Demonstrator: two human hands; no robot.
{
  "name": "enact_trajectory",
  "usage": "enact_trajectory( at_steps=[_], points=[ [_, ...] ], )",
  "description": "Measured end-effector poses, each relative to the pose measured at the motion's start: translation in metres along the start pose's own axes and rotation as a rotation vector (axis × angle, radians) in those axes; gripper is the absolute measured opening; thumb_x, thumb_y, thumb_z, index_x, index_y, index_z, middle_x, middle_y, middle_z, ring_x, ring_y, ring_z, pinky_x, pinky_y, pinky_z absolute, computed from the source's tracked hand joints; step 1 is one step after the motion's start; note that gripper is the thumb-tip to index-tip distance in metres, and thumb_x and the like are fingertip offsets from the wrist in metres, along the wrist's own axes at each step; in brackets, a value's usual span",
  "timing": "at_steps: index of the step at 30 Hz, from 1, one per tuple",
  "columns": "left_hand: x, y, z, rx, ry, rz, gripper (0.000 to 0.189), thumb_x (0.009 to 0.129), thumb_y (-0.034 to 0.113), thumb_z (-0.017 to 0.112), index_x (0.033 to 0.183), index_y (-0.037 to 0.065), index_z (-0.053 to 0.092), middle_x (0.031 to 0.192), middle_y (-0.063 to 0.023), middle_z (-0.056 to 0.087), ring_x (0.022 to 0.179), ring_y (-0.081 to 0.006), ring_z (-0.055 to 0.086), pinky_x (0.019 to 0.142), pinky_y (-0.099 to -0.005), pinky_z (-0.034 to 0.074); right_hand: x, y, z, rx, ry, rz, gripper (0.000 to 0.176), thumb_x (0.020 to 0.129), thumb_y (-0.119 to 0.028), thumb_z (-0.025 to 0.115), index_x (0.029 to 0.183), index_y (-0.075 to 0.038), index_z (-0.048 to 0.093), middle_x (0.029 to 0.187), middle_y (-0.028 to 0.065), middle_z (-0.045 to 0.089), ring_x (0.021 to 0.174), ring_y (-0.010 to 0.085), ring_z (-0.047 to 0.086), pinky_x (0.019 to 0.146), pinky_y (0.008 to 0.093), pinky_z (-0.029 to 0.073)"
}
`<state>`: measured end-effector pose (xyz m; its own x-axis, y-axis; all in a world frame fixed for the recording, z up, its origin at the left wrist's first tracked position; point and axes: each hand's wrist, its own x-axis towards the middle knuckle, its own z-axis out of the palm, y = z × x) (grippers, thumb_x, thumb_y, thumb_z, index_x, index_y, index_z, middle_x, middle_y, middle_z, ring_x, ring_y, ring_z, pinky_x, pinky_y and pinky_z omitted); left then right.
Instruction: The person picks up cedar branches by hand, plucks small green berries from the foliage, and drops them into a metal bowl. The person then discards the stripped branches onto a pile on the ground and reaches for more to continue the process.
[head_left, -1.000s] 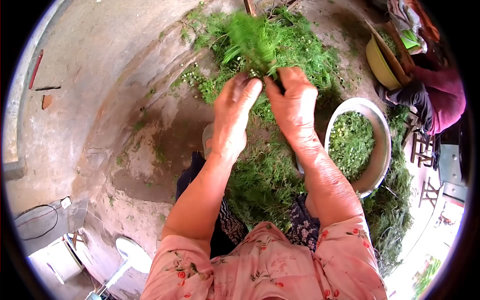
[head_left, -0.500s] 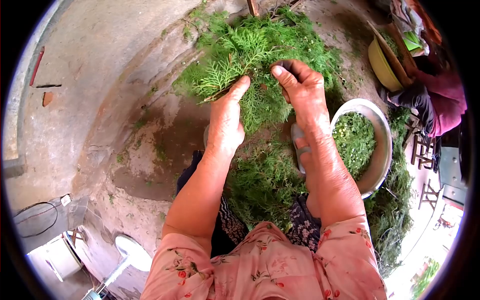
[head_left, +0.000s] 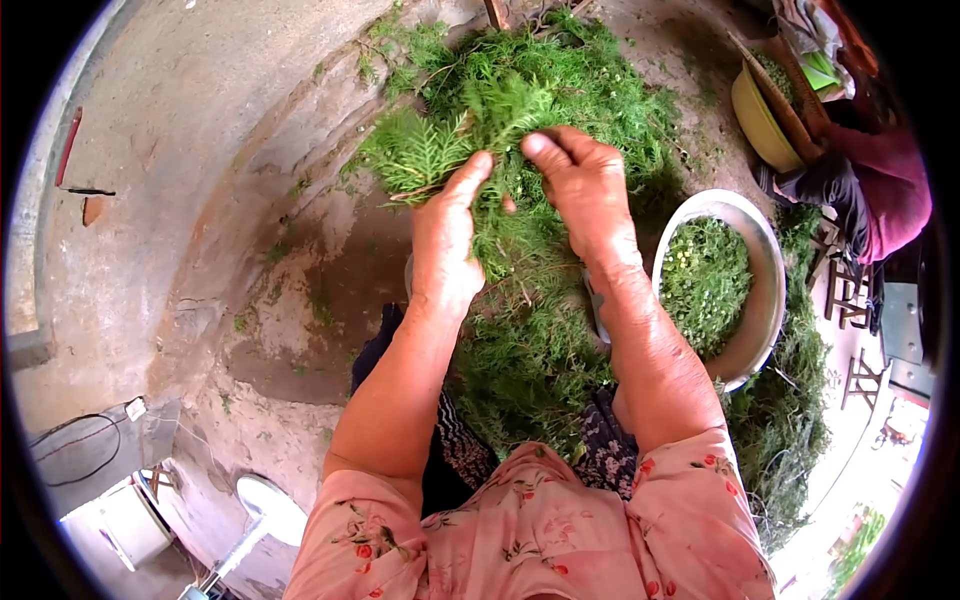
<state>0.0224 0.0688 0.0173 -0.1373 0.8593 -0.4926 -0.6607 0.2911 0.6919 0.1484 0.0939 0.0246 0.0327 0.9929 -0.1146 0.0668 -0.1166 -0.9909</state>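
Note:
My left hand [head_left: 447, 235] grips a leafy green sprig [head_left: 415, 150] that fans out to the upper left. My right hand [head_left: 585, 195] pinches the same sprig's foliage just to the right, thumb and fingers closed on it. Both hands hover over a big heap of green cuttings [head_left: 570, 90] on the concrete ground. More cuttings [head_left: 520, 350] lie between my knees. A metal basin [head_left: 765, 300] holding picked greens with small white flowers sits just right of my right forearm.
Another person in a magenta top [head_left: 885, 190] sits at the right, beside a yellow-green bowl [head_left: 760, 125]. Greens [head_left: 790, 420] trail along the right side. Bare concrete ground spreads to the left, with a white object [head_left: 265, 505] and cables at lower left.
The sprig held high a second ago has come down and turned to the left in my left hand. My right hand shifted from the sprig's base to pinching its foliage.

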Motion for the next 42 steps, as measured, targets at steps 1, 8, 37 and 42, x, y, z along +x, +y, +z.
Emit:
enact_trajectory(
  at_steps=[1, 8, 37, 42],
  points=[
    [0.001, 0.002, -0.001, -0.032, 0.049, -0.047, 0.02, 0.08, 0.016, 0.064, 0.092, 0.002, 0.06, 0.083, -0.0049, 0.06, 0.062, -0.0138, 0.055, 0.051, -0.0277, 0.048, -0.002, -0.005, -0.001, 0.115, 0.056, 0.154, 0.025, 0.079, -0.021, 0.066, 0.093, -0.001, 0.063, 0.058, -0.0001, 0.054, 0.049, 0.0069, 0.041, 0.046, 0.0235, 0.037],
    [0.001, 0.006, -0.004, -0.054, -0.091, -0.094, 0.02, 0.083, 0.017, 0.057, 0.097, 0.004, 0.056, 0.071, -0.0078, 0.058, 0.059, -0.019, 0.057, 0.056, -0.0303, 0.049, 0.016, 0.012, -0.024, 0.789, -0.109, 0.238, 0.017, 0.08, 0.001, 0.048, 0.096, 0.001, 0.047, 0.081, 0.0091, 0.047, 0.066, 0.0174, 0.047, 0.049, 0.0248, 0.038],
    [-0.002, 0.003, -0.016, 0.127, -0.051, -0.007, 0.023, 0.081, 0.016, 0.059, 0.096, -0.001, 0.058, 0.075, -0.0078, 0.061, 0.057, -0.0151, 0.054, 0.072, -0.0319, 0.048, 0.03, 0.037, -0.122, 0.126, 0.397, -0.023, 0.014, 0.079, -0.004, 0.059, 0.093, 0.001, 0.06, 0.074, 0.005, 0.058, 0.057, 0.0104, 0.051, 0.045, 0.0197, 0.04],
    [0.003, 0.005, -0.013, -0.166, -0.178, -0.108, 0.026, 0.084, 0.022, 0.058, 0.101, 0.004, 0.056, 0.089, -0.01, 0.063, 0.075, -0.0186, 0.061, 0.067, -0.0344, 0.053, 0.023, 0.088, -0.221, -0.484, 0.567, 0.023, 0.023, 0.074, -0.004, 0.051, 0.092, -0.004, 0.065, 0.073, 0.0037, 0.06, 0.057, 0.0106, 0.052, 0.046, 0.0231, 0.04]
  ],
)
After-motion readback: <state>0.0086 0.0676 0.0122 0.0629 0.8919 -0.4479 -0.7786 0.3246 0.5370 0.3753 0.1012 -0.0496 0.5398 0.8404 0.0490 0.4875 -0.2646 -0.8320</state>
